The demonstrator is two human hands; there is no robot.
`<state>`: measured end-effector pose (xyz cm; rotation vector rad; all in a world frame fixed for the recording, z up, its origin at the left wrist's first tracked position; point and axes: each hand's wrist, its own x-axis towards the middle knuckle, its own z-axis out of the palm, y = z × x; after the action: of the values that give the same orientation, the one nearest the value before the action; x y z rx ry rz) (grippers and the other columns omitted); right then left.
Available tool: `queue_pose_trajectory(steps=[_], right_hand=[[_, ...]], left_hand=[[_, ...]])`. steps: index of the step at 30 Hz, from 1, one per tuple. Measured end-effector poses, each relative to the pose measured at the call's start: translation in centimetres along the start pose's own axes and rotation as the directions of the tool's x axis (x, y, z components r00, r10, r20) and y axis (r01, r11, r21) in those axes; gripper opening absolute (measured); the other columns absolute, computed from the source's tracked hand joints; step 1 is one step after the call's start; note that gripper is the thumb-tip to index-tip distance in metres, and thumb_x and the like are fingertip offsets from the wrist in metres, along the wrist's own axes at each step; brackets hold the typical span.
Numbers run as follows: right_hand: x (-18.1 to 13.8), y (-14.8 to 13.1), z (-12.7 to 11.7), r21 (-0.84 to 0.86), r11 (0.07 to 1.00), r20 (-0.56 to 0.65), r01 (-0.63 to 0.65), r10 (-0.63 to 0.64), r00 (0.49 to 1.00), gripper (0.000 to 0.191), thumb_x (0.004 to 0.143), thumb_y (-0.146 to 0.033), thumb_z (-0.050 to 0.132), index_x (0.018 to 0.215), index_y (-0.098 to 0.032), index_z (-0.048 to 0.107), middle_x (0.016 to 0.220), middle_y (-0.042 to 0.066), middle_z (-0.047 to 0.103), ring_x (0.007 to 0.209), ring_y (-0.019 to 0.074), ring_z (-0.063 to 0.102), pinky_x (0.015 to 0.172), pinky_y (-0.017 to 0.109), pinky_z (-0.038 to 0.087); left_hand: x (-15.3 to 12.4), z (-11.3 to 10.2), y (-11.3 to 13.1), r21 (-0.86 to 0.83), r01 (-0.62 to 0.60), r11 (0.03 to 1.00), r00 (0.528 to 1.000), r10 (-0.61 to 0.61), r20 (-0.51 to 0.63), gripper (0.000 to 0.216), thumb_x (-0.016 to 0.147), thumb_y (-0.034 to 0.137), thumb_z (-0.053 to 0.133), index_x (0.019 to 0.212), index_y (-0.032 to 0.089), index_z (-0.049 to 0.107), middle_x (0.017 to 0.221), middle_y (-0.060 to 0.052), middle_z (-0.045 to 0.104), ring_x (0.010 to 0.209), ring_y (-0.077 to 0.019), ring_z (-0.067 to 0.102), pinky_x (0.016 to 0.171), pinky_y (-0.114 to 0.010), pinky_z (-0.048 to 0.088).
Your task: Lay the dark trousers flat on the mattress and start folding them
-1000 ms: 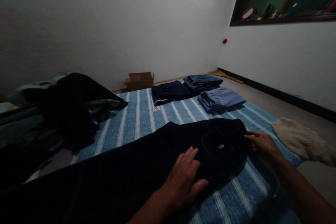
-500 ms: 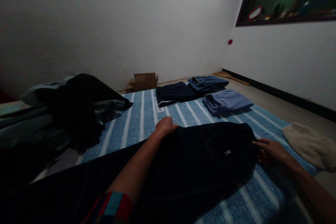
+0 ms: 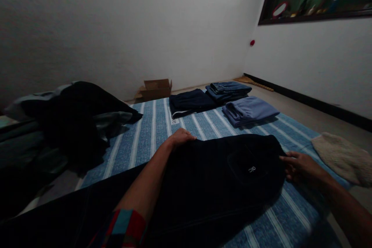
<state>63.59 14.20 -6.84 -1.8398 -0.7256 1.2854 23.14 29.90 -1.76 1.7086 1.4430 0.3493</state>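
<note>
On the striped mat (image 3: 151, 124), left to right: heap of dark clothes (image 3: 78, 116), then dark trousers (image 3: 203, 178) lay flat, long axis running near-left to far-right, waist end pointing right. Left hand (image 3: 180, 138) curled over the far edge, pinching fabric. Right hand (image 3: 300, 166) sat at the waist end, fingers half-curled touching the edge; firm grip or not, can't tell. Risk: uneven pull between hands would skew or wrinkle the cloth. Folded stacks (image 3: 223, 100) lay beyond.
</note>
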Motion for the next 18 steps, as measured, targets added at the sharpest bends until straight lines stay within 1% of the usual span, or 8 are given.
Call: queue_pose_trajectory(steps=[3, 5, 8, 12, 15, 18], right_hand=[[-0.3, -0.2, 0.2, -0.007, 1.000, -0.026, 0.018, -0.019, 0.999, 0.025, 0.074, -0.029, 0.064, 0.074, -0.021, 0.041, 0.044, -0.002, 0.053, 0.037, 0.0153, 0.053, 0.033, 0.020, 0.033], [-0.4, -0.3, 0.2, -0.003, 1.000, -0.034, 0.022, -0.022, 0.999, 0.025, 0.073, -0.028, 0.065, 0.074, -0.021, 0.041, 0.044, -0.002, 0.053, 0.036, 0.0144, 0.052, 0.034, 0.020, 0.035], [-0.4, -0.3, 0.1, 0.002, 1.000, -0.028, 0.025, -0.025, 0.999, 0.025, 0.072, -0.026, 0.065, 0.076, -0.021, 0.041, 0.046, -0.002, 0.054, 0.037, 0.0143, 0.053, 0.035, 0.020, 0.036], [-0.3, -0.2, -0.1, 0.006, 1.000, -0.003, 0.029, -0.029, 1.000, 0.024, 0.075, -0.026, 0.064, 0.078, -0.021, 0.041, 0.047, -0.002, 0.055, 0.038, 0.0146, 0.054, 0.034, 0.019, 0.036], [-0.2, -0.3, -0.2, -0.003, 1.000, 0.001, 0.023, -0.023, 1.000, 0.022, 0.077, -0.026, 0.062, 0.077, -0.021, 0.041, 0.048, 0.000, 0.056, 0.039, 0.0147, 0.055, 0.034, 0.019, 0.034], [-0.2, -0.4, -0.2, -0.010, 1.000, 0.006, 0.024, -0.024, 1.000, 0.022, 0.079, -0.026, 0.061, 0.076, -0.021, 0.040, 0.047, 0.000, 0.056, 0.038, 0.0146, 0.055, 0.033, 0.018, 0.034]], left_hand=[[0.4, 0.2, -0.6, 0.019, -0.028, 0.999, 0.998, 0.029, -0.048, 0.030, 0.064, 0.042, 0.058, 0.051, 0.018, 0.045, 0.047, 0.005, 0.040, 0.046, -0.0097, 0.039, 0.045, -0.024, 0.030], [0.7, 0.5, -1.1, 0.060, -0.050, 0.997, 0.994, 0.056, -0.099, 0.029, 0.065, 0.040, 0.058, 0.051, 0.018, 0.044, 0.048, 0.005, 0.041, 0.048, -0.0103, 0.040, 0.046, -0.023, 0.030], [1.1, 1.2, -1.8, 0.149, -0.083, 0.985, 0.977, 0.110, -0.182, 0.024, 0.067, 0.036, 0.056, 0.055, 0.018, 0.047, 0.054, 0.003, 0.047, 0.056, -0.0129, 0.047, 0.052, -0.024, 0.035], [1.3, 2.0, -2.2, 0.282, -0.097, 0.955, 0.949, 0.174, -0.264, 0.011, 0.073, 0.027, 0.051, 0.065, 0.019, 0.053, 0.068, 0.000, 0.057, 0.072, -0.0175, 0.056, 0.066, -0.026, 0.040], [1.5, 2.3, -2.2, 0.362, -0.072, 0.929, 0.936, 0.188, -0.297, 0.011, 0.077, 0.023, 0.047, 0.073, 0.019, 0.057, 0.078, -0.004, 0.062, 0.082, -0.0203, 0.058, 0.074, -0.029, 0.041], [1.7, 2.1, -2.2, 0.418, -0.064, 0.906, 0.940, 0.196, -0.280, 0.015, 0.079, 0.024, 0.046, 0.076, 0.019, 0.059, 0.082, -0.005, 0.065, 0.085, -0.0208, 0.060, 0.075, -0.028, 0.041]])
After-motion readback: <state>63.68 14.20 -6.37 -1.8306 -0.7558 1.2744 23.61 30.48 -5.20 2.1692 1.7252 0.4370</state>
